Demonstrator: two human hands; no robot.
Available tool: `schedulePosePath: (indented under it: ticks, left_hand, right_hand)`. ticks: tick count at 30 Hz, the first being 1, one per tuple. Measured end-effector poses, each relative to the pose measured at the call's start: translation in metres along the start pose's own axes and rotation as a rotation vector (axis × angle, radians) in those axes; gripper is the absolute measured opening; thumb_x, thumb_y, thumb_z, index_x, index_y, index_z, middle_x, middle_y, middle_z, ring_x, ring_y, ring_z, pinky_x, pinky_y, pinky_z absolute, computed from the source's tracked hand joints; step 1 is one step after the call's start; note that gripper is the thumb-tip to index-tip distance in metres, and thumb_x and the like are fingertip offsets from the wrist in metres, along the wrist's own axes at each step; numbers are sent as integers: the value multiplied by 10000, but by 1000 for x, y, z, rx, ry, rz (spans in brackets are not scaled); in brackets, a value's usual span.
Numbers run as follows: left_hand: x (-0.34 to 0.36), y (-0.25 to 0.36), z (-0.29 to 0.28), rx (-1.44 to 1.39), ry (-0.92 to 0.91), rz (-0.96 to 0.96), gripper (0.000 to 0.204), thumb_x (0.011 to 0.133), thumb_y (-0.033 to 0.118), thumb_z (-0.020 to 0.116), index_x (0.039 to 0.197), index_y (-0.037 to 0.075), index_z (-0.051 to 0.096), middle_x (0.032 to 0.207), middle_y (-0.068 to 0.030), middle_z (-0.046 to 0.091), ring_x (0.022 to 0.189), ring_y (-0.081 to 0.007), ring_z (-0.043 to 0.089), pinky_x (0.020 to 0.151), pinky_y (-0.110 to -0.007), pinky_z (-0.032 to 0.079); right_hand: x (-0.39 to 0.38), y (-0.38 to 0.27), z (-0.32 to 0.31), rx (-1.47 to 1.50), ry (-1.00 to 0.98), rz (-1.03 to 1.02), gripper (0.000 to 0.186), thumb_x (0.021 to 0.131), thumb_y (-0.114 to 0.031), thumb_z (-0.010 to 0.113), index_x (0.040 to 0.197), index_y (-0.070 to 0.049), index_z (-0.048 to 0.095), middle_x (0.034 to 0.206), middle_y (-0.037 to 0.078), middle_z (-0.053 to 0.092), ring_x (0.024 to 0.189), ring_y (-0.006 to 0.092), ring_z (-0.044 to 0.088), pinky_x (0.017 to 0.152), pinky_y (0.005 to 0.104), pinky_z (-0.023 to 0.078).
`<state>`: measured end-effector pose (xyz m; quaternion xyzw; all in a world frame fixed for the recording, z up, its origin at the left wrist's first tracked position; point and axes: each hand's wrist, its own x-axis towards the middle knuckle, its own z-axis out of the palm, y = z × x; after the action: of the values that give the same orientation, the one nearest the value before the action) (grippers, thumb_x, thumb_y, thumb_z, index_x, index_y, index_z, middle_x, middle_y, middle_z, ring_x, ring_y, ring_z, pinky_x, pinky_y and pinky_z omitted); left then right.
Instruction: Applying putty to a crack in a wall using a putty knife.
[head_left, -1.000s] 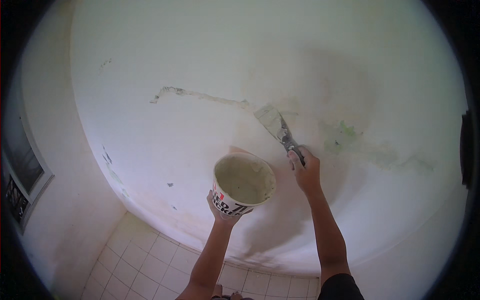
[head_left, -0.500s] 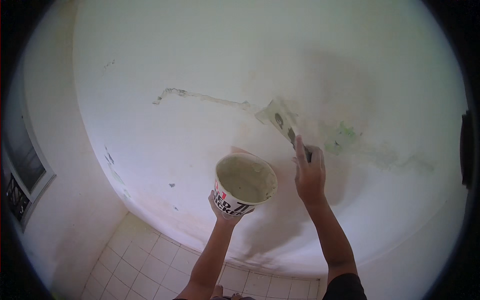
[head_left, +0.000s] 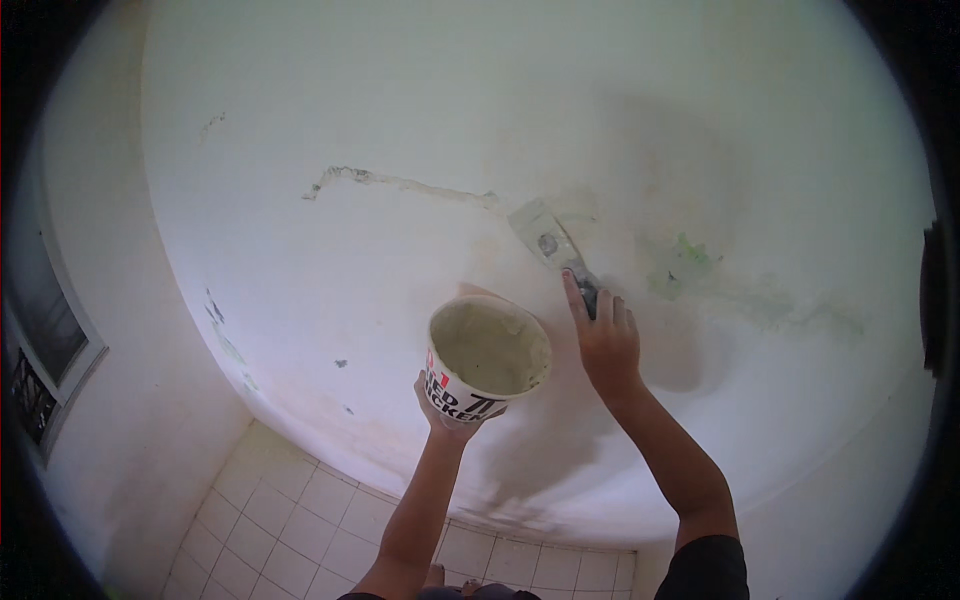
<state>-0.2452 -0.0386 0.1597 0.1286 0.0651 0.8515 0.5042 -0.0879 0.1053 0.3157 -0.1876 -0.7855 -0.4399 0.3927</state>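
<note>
My left hand (head_left: 447, 412) is wrapped round the lower part of a white paper tub (head_left: 470, 398) with red and black print, holding it up before the wall. Its open top shows greyish-beige filler (head_left: 485, 350) smeared over the inside. In my right hand (head_left: 608, 340) is a putty knife (head_left: 548, 238), gripped by its dark handle with the index finger stretched along it. The broad blade, coated with filler, lies at the wall beside the right end of a long crack (head_left: 420, 188). Whether the blade's edge touches the wall is hard to tell.
The white wall (head_left: 330, 270) carries a greenish patch (head_left: 685, 260) and a smeared grey strip (head_left: 780, 305) on the right. Dark chips mark its lower left. A window (head_left: 60, 340) is in the side wall at left. Pale square tiles (head_left: 300, 510) cover the floor below.
The putty knife and my right hand have shifted slightly left, and the blade has turned so more of its face shows. The tub has barely moved.
</note>
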Motion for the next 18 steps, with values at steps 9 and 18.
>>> schedulePosePath:
  ticks: [9,18]
  left_hand:
    - [10,-5,-26,-99,-21,-2,859,878,753,250,1549,228,361,1517,-151,433,1306,-461,499,915,-688,502]
    - [3,-5,-4,44,33,43,879,856,766,284,1546,228,365,1508,-156,443,1291,-467,503,861,-680,519]
  right_hand:
    - [16,-10,-46,70,-62,42,739,832,-120,669,1520,-307,477,1000,95,562,647,216,577,571,334,499]
    - [15,-27,-22,-69,-9,114,667,828,-212,692,1462,-351,535,917,60,567,469,186,549,419,342,440]
